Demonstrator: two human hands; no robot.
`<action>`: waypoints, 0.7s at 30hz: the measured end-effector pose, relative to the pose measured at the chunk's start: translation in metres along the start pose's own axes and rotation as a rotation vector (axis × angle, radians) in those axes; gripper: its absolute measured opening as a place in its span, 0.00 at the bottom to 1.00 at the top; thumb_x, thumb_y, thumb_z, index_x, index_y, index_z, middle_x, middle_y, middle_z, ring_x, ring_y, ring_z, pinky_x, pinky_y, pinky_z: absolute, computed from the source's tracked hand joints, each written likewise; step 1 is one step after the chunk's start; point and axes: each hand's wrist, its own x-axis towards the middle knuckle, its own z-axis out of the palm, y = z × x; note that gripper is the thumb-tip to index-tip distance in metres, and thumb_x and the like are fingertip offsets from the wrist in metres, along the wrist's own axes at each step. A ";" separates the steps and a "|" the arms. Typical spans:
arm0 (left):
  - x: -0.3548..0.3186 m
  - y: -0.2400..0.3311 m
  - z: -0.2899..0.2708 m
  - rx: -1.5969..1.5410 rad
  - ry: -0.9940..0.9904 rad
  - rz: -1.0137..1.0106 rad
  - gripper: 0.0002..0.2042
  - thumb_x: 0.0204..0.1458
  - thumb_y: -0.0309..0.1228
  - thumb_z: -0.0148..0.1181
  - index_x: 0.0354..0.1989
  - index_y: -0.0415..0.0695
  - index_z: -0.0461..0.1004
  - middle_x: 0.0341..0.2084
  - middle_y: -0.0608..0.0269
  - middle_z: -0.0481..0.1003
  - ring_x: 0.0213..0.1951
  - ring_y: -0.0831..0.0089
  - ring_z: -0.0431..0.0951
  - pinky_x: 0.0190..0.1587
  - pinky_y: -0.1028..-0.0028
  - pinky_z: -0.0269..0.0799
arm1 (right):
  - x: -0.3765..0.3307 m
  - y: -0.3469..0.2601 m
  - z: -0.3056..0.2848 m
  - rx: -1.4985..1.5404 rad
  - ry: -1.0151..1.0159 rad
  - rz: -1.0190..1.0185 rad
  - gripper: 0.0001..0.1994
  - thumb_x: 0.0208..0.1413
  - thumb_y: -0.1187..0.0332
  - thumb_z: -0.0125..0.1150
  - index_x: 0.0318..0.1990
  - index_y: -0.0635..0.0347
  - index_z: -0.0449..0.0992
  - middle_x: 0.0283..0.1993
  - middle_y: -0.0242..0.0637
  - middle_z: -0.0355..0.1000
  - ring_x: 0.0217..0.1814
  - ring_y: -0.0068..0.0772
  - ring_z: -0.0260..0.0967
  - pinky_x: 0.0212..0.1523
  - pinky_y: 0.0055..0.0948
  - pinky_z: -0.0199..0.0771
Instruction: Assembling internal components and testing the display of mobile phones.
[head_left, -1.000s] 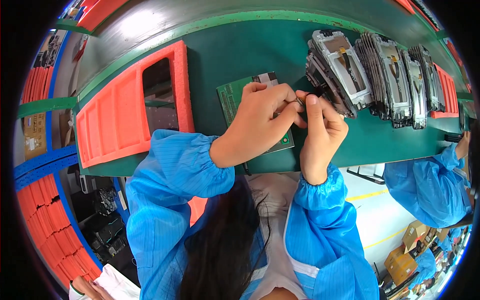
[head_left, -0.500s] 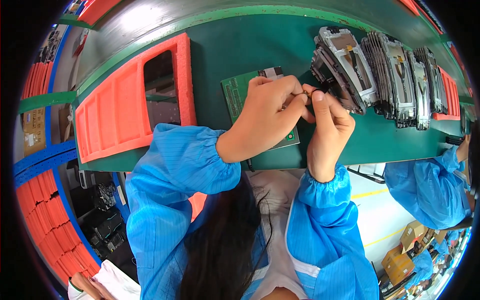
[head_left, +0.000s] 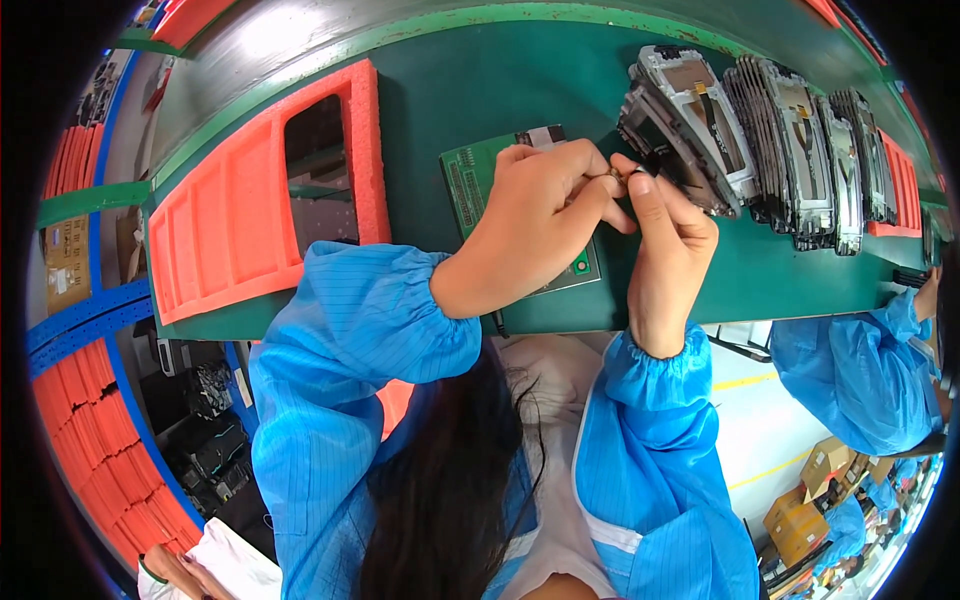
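My left hand point(head_left: 535, 225) and my right hand point(head_left: 670, 240) meet fingertip to fingertip over a green circuit board point(head_left: 478, 180) lying on the green bench point(head_left: 450, 90). Both pinch one tiny dark part point(head_left: 620, 177) between them; its shape is too small to make out. The left hand covers most of the board. Just right of the fingertips leans a row of several grey metal frames point(head_left: 760, 140), stacked on edge. Blue sleeves cover both my forearms.
An orange foam tray point(head_left: 230, 220) with a dark rectangular cut-out lies at the left of the bench. Another orange tray point(head_left: 895, 170) sits at the far right behind the frames. A co-worker's blue sleeve point(head_left: 860, 370) reaches in at the right. Stacked orange trays point(head_left: 70, 420) stand lower left.
Both hands have shifted slightly right and up toward the metal frames while keeping their pinch on the small part over the board.
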 end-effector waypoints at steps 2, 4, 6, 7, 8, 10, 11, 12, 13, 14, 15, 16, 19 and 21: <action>0.000 0.002 0.000 -0.013 -0.021 -0.032 0.06 0.53 0.25 0.51 0.24 0.41 0.67 0.18 0.63 0.78 0.16 0.76 0.70 0.35 0.72 0.61 | 0.002 0.001 0.001 0.008 0.020 -0.013 0.09 0.58 0.72 0.58 0.41 0.68 0.80 0.43 0.47 0.77 0.44 0.27 0.72 0.49 0.26 0.69; 0.000 0.002 0.000 0.021 -0.013 -0.008 0.06 0.53 0.25 0.51 0.24 0.41 0.67 0.18 0.64 0.78 0.17 0.76 0.71 0.36 0.72 0.61 | 0.001 0.001 0.003 0.012 0.031 -0.018 0.09 0.59 0.72 0.58 0.41 0.68 0.80 0.43 0.47 0.77 0.44 0.27 0.72 0.49 0.27 0.69; -0.001 0.001 0.000 0.090 0.006 0.043 0.06 0.52 0.25 0.51 0.24 0.41 0.68 0.18 0.65 0.79 0.17 0.75 0.71 0.37 0.72 0.61 | -0.001 -0.001 0.004 0.047 0.036 -0.002 0.09 0.59 0.71 0.58 0.41 0.67 0.80 0.44 0.47 0.77 0.44 0.28 0.72 0.50 0.27 0.69; -0.001 0.001 0.000 0.090 0.005 0.042 0.06 0.52 0.25 0.51 0.24 0.41 0.68 0.18 0.65 0.79 0.17 0.75 0.71 0.37 0.72 0.61 | -0.001 -0.001 0.005 0.065 0.038 0.005 0.09 0.59 0.71 0.58 0.41 0.67 0.80 0.44 0.47 0.77 0.44 0.28 0.72 0.50 0.27 0.68; -0.001 0.001 0.000 0.086 0.006 0.037 0.05 0.52 0.25 0.51 0.25 0.42 0.68 0.18 0.65 0.79 0.18 0.75 0.71 0.38 0.71 0.61 | -0.001 -0.001 0.005 0.065 0.038 0.007 0.09 0.59 0.71 0.58 0.41 0.67 0.80 0.44 0.47 0.77 0.44 0.28 0.72 0.50 0.27 0.68; 0.000 0.002 0.000 0.080 0.007 0.027 0.05 0.52 0.25 0.50 0.25 0.42 0.68 0.18 0.66 0.79 0.18 0.75 0.71 0.39 0.71 0.60 | 0.000 -0.001 0.006 0.048 0.031 -0.018 0.09 0.59 0.71 0.58 0.41 0.67 0.80 0.44 0.47 0.77 0.44 0.28 0.72 0.50 0.27 0.68; 0.000 0.002 0.000 0.079 0.006 0.025 0.05 0.52 0.25 0.50 0.25 0.42 0.68 0.18 0.66 0.79 0.18 0.75 0.71 0.39 0.71 0.60 | 0.000 -0.001 0.006 0.040 0.027 -0.030 0.09 0.59 0.71 0.58 0.41 0.67 0.80 0.44 0.47 0.77 0.44 0.28 0.72 0.50 0.27 0.68; 0.000 0.002 -0.001 0.081 0.000 0.018 0.05 0.52 0.25 0.50 0.25 0.42 0.68 0.18 0.66 0.79 0.18 0.75 0.71 0.39 0.71 0.60 | 0.000 -0.001 0.006 0.040 0.028 -0.028 0.09 0.59 0.71 0.58 0.41 0.67 0.80 0.44 0.47 0.77 0.44 0.28 0.72 0.50 0.27 0.68; 0.000 0.003 -0.001 0.083 -0.006 0.011 0.05 0.52 0.25 0.50 0.25 0.42 0.68 0.18 0.66 0.79 0.18 0.75 0.71 0.39 0.71 0.60 | 0.000 -0.001 0.007 0.062 0.035 -0.022 0.09 0.59 0.71 0.58 0.41 0.67 0.80 0.44 0.47 0.77 0.44 0.28 0.72 0.50 0.27 0.69; 0.000 0.003 -0.002 0.086 -0.013 0.004 0.05 0.52 0.25 0.50 0.25 0.42 0.69 0.18 0.66 0.79 0.18 0.75 0.71 0.39 0.71 0.60 | 0.000 -0.001 0.007 0.084 0.042 -0.015 0.09 0.59 0.71 0.58 0.41 0.67 0.80 0.44 0.47 0.77 0.44 0.28 0.72 0.49 0.27 0.69; 0.000 0.003 -0.002 0.085 -0.013 0.003 0.05 0.52 0.25 0.50 0.25 0.42 0.69 0.18 0.66 0.79 0.18 0.75 0.71 0.39 0.71 0.60 | 0.000 -0.001 0.008 0.106 0.049 -0.008 0.09 0.59 0.71 0.58 0.41 0.66 0.80 0.43 0.47 0.77 0.44 0.27 0.72 0.49 0.26 0.69; 0.000 0.004 -0.002 0.071 -0.014 -0.004 0.05 0.52 0.25 0.51 0.25 0.42 0.69 0.18 0.66 0.79 0.18 0.75 0.70 0.39 0.71 0.60 | 0.000 -0.001 0.008 0.106 0.049 -0.007 0.09 0.59 0.71 0.58 0.41 0.66 0.80 0.43 0.47 0.77 0.44 0.27 0.72 0.49 0.26 0.69; 0.000 0.004 -0.001 0.042 -0.016 -0.017 0.05 0.52 0.25 0.51 0.25 0.42 0.69 0.18 0.66 0.79 0.17 0.76 0.70 0.38 0.72 0.60 | -0.001 -0.002 0.009 0.111 0.063 0.017 0.09 0.59 0.71 0.59 0.41 0.66 0.80 0.43 0.46 0.77 0.43 0.26 0.71 0.47 0.25 0.69; 0.000 0.004 -0.001 0.062 -0.007 -0.004 0.06 0.52 0.26 0.51 0.24 0.42 0.69 0.18 0.66 0.79 0.17 0.77 0.70 0.38 0.73 0.60 | 0.000 -0.002 0.007 0.100 0.060 0.020 0.08 0.59 0.72 0.58 0.40 0.68 0.80 0.47 0.43 0.73 0.44 0.26 0.72 0.46 0.24 0.72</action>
